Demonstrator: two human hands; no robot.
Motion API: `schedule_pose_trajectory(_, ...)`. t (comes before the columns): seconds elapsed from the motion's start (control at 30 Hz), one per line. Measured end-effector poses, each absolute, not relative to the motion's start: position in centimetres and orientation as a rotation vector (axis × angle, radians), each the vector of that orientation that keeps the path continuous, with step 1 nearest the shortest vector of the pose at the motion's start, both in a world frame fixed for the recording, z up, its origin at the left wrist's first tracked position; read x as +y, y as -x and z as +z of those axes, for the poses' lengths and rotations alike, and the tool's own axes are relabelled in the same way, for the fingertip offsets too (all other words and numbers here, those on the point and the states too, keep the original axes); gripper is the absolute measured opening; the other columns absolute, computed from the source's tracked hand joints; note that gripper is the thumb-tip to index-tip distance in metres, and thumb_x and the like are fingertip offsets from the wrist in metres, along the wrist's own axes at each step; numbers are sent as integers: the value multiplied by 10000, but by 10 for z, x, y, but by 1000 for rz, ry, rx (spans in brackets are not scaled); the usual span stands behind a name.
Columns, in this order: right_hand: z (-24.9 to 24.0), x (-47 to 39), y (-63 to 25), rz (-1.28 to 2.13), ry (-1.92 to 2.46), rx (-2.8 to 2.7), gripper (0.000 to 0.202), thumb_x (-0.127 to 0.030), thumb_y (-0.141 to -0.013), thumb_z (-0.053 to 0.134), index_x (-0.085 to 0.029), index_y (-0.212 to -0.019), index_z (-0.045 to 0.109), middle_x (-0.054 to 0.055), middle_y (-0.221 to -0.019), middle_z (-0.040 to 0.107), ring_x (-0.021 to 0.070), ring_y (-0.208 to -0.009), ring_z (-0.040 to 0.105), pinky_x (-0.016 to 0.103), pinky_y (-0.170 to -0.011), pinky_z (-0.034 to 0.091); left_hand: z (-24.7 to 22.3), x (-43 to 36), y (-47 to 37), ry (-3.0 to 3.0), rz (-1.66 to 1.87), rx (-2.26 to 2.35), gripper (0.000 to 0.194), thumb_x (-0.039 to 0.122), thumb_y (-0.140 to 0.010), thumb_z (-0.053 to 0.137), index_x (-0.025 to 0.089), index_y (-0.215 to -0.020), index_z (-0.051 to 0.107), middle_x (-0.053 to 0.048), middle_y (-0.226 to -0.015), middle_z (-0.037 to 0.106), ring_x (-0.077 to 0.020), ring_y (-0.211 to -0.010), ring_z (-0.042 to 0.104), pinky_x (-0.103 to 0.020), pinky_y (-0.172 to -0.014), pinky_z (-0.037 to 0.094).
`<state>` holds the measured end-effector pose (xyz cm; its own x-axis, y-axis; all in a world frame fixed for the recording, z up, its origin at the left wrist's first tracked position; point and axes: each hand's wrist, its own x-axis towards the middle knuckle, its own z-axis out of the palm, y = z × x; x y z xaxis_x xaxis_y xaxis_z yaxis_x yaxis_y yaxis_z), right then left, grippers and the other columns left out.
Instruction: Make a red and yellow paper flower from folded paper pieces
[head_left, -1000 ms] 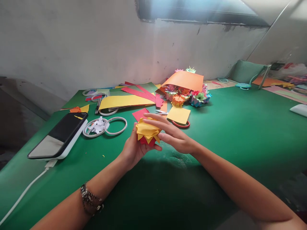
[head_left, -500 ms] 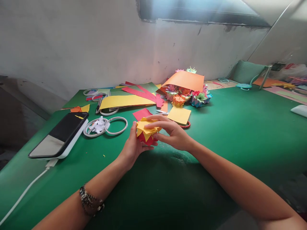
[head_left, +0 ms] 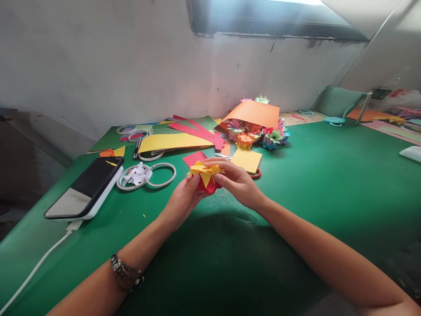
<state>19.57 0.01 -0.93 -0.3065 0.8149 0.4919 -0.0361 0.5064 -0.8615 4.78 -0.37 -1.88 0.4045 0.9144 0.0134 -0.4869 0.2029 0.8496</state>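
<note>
Single head-worn view, looking forward and down across the green desk (head_left: 312,188) from above its near side. Both forearms (head_left: 144,248) enter close to the lens; the left hand (head_left: 182,197) and right hand (head_left: 243,186) occupy the middle distance. Beyond the desk's far edge, the field includes the wall (head_left: 115,66).

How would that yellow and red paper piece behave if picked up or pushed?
The paper piece is probably light, being folded paper. Its yellow points look thin and may bend easily. The angular red base probably wouldn't roll smoothly.
</note>
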Motion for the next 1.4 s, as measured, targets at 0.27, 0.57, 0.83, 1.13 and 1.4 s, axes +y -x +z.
schedule_pose_trajectory(0.27, -6, 0, -202, 694, 601, -1810, 218, -190, -798, 561, -255, -999, 616, 59, -1136, 533, 162, -1100, 492, 380, -946, 433, -20, -3, -41, -1144, 1145, 613, 740, 416, -747, 605, 329, -1362, 202, -63, -1245, 515, -214, -1047, 551, -348, -853, 463)
schedule_pose_trajectory(0.57, -6, 0, -202, 481, 627, -1891, 209, -155, -790, 566, -247, -971, 616, 59, -1093, 530, 155, -1048, 512, 358, -900, 465, -12, -5, -35, -1784, 1118, 936, 445, 431, -847, 381, 170, -1194, 478, -116, -1221, 513, -252, -1093, 497, -378, -888, 434)
schedule_pose_trajectory(0.83, -8, -3, -199, 405, 660, -1915, 167, -174, -796, 563, -236, -940, 622, 62, -1077, 514, 151, -995, 534, 324, -804, 519, -10, -4, -27, -2088, 1109, 1016, 484, 325, -806, 385, 170, -1265, 382, -111, -1363, 356, -260, -1271, 289, -437, -1035, 258)
schedule_pose_trajectory(1.13, -10, -8, -190, 168, 684, -2008, 228, -169, -839, 490, -236, -1044, 563, 83, -1110, 516, 161, -1066, 511, 349, -878, 491, -10, -6, -34, -1553, 1163, 902, 408, 237, -584, 726, 197, -965, 589, -30, -920, 574, -165, -748, 502, -259, -667, 414)
schedule_pose_trajectory(1.4, -9, -10, -192, 119, 648, -2162, 481, -39, -834, 329, -213, -1283, 341, 122, -1250, 466, 155, -1172, 439, 348, -950, 435, -3, -1, -38, -1250, 1054, 842, 262, 273, -522, 762, 182, -679, 573, 19, -605, 568, -140, -571, 503, -271, -571, 424)
